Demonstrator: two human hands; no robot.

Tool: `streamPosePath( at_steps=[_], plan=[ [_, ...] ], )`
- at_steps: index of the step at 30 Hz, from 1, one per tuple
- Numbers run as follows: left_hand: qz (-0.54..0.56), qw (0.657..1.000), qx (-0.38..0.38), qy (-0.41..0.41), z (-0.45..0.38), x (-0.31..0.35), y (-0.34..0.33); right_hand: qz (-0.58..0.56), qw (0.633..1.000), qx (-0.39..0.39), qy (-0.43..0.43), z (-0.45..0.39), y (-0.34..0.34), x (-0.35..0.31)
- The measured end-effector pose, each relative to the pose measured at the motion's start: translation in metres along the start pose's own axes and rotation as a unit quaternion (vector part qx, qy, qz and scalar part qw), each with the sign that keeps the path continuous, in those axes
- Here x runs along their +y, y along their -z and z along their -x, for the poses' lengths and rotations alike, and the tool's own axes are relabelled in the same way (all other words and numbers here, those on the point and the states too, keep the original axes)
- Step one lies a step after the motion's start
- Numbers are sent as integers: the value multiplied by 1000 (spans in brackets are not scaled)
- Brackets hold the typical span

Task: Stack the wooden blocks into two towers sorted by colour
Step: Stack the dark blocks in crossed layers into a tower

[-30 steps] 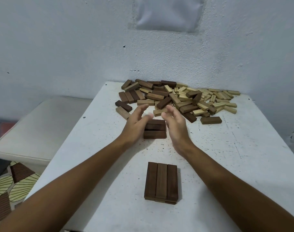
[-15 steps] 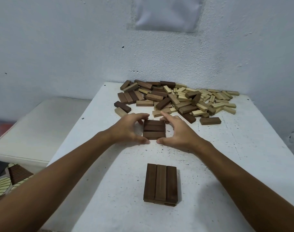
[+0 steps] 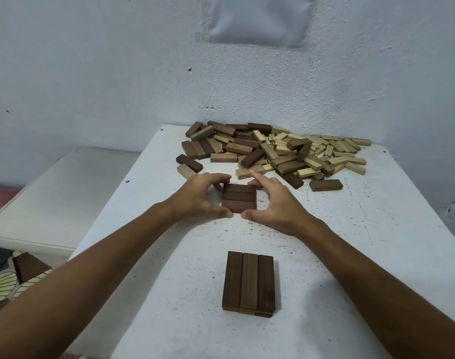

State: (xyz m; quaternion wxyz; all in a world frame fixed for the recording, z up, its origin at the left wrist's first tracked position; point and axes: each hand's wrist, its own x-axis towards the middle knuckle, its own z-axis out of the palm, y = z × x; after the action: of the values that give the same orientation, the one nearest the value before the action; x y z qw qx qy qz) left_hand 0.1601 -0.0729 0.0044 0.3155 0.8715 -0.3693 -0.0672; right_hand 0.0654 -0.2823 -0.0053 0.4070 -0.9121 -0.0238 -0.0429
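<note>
Three dark brown blocks (image 3: 238, 197) lie side by side as a flat row in the middle of the white table (image 3: 350, 255). My left hand (image 3: 198, 198) grips the row's left side, thumb at its near edge and fingers at its far edge. My right hand (image 3: 275, 203) grips the right side the same way. Nearer to me sits a low dark tower (image 3: 249, 282), three blocks across on a lower layer. A mixed pile of dark and light blocks (image 3: 280, 151) spreads along the back of the table.
A single dark block (image 3: 326, 185) lies apart at the right of the pile. A white cushioned seat (image 3: 53, 198) stands left of the table, with a patterned floor mat (image 3: 11, 278) below it. The wall rises right behind the pile.
Both hands came down from upright beside the three dark blocks and closed round them, thumbs at the near edge. The row looks squared up. The near tower has not moved.
</note>
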Motion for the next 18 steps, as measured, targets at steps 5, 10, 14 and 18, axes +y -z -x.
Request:
streamPosePath(
  at_steps=[5,10,14,18],
  plan=[
    [2,1000,4,-1,0,-3,-2,1,1000,1,-4,0,0,0],
    [1,1000,2,2,-1,-3,-3,7,1000,-2,-8,-2,1,1],
    [10,1000,2,7,-1,0,-2,6,1000,1,-13,-2,1,1],
    [26,1000,3,4,-1,7,-1,5,1000,7,-10,-2,2,-2]
  ],
)
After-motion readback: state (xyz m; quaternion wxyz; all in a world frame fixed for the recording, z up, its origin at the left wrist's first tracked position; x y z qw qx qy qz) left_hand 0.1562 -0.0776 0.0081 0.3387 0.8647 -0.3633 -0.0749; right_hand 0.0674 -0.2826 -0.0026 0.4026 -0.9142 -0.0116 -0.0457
